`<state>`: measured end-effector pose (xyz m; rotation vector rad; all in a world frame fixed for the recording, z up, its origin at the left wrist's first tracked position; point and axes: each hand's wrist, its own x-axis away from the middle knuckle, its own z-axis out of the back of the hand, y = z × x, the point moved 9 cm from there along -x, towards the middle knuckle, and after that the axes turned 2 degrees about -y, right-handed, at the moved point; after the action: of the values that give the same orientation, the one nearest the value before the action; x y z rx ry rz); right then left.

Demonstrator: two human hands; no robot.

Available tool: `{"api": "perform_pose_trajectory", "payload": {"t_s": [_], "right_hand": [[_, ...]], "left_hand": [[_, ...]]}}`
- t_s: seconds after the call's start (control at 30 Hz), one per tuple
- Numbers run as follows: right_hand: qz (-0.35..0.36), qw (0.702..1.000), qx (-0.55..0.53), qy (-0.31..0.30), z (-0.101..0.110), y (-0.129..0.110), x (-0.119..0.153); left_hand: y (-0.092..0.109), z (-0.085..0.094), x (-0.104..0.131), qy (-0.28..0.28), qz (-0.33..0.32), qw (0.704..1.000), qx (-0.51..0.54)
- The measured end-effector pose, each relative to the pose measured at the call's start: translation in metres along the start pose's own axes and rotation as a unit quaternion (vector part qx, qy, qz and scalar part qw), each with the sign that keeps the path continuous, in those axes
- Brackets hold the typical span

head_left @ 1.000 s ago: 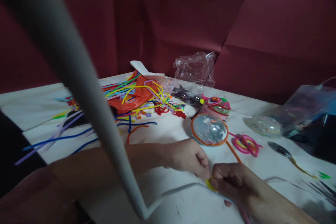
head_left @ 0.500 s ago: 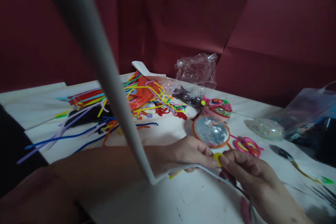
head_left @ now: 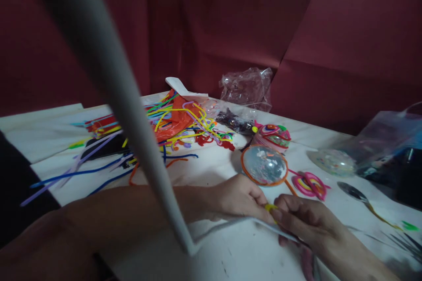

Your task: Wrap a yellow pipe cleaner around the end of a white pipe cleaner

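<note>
Between both hands is a small yellow pipe cleaner [head_left: 271,207], seemingly coiled, mostly covered by fingers. My left hand [head_left: 242,199] reaches in from the left and pinches its left side, fingers closed. My right hand [head_left: 303,217] grips its other side between thumb and forefinger. Just beyond them lies a clear round dome [head_left: 264,164] edged with an orange pipe cleaner. To its right is a flat pink and yellow pipe-cleaner shape [head_left: 310,184]. Behind the dome sits another clear piece decorated with colourful pipe cleaners [head_left: 272,135].
A blurred pale bar [head_left: 132,114] crosses close to the camera, bending into a cord before my hands. Loose pipe cleaners [head_left: 184,118] heap at back left. A spoon [head_left: 354,191], a clear dome [head_left: 332,161] and a plastic bag [head_left: 385,140] lie right; another clear bag [head_left: 245,88] stands behind.
Both hands have dipped slightly, and the yellow piece has moved a little down and left, showing less between the fingers. The pale bar has shifted in view.
</note>
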<state>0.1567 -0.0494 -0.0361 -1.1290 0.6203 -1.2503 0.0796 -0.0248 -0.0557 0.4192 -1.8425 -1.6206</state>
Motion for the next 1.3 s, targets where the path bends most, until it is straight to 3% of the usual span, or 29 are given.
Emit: {"api": "perform_pose_trajectory", "payload": {"t_s": [0.2,0.33,0.43,0.6,0.77,0.83,0.97,1.3], "right_hand": [[0.06,0.993,0.054,0.087,0.012,-0.01,0.004],[0.042,0.993,0.029,0.104,0.013,-0.002,0.006],[0.021,0.997,-0.012,0.078,0.008,-0.001,0.005],[0.002,0.999,0.0,-0.046,-0.012,-0.005,0.008],[-0.034,0.994,0.069,-0.077,-0.011,0.013,0.012],[-0.017,0.997,0.055,-0.05,-0.006,0.009,0.009],[0.05,0.996,-0.011,0.075,0.014,-0.009,0.002],[0.037,0.987,-0.013,0.154,0.018,-0.014,0.003]], "left_hand": [[0.003,0.005,0.004,0.035,-0.032,0.998,0.045],[0.008,0.002,0.006,0.024,-0.034,0.998,0.039],[0.013,-0.004,0.004,-0.018,-0.025,1.0,-0.005],[0.007,-0.007,0.004,-0.049,0.016,0.996,-0.068],[-0.002,-0.018,0.006,-0.092,0.01,0.988,-0.126],[0.0,-0.012,0.005,-0.053,0.001,0.995,-0.08],[0.013,0.012,0.007,0.082,-0.043,0.995,0.034],[0.011,0.006,0.011,0.082,-0.049,0.995,0.04]]}}
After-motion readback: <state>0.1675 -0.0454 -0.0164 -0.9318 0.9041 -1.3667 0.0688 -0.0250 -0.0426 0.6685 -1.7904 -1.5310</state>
